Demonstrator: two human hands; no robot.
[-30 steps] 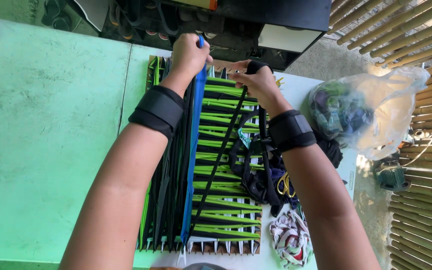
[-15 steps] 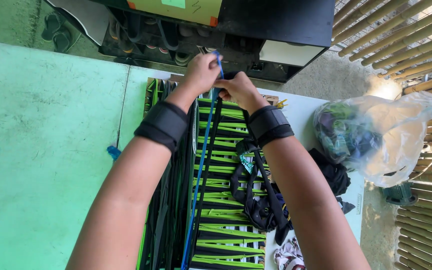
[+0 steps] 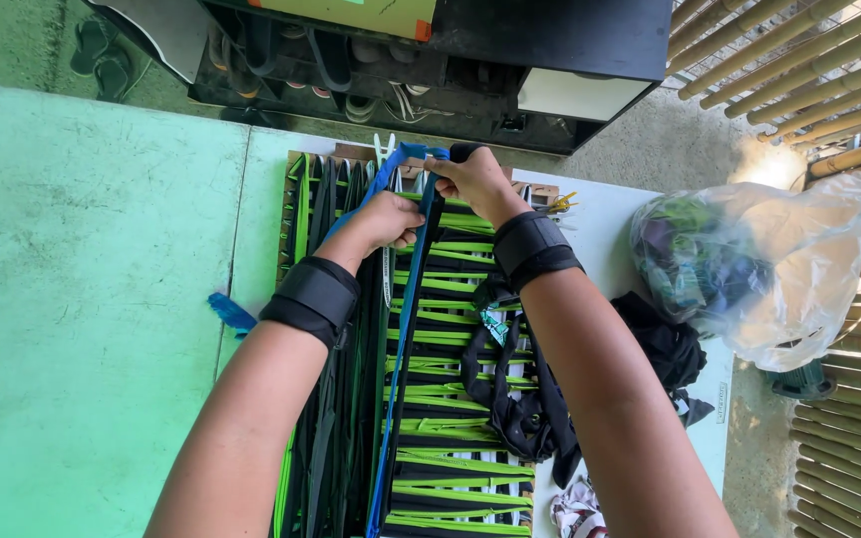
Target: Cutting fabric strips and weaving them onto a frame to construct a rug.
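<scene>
Holding: both hands gripped 1 long blue woven strap (image 3: pixel 403 329) over a wooden weaving frame (image 3: pixel 421 399).
Left hand: the left hand (image 3: pixel 387 221) was closed in a fist around the blue strap, partway down from the top.
Right hand: the right hand (image 3: pixel 472 179) pinched the strap's top end tight, near the far edge of the frame.
Strap place: it ran straight down the frame, lying over the green and black strips.
Wrists: 2 black wrist bands, 1 on each arm (image 3: pixel 313 299).
Table: a light green table (image 3: pixel 82 299) sat under the frame.
Right side: a clear plastic bag of dark strips (image 3: pixel 759 269) lay near black loose straps (image 3: pixel 520 399).
</scene>
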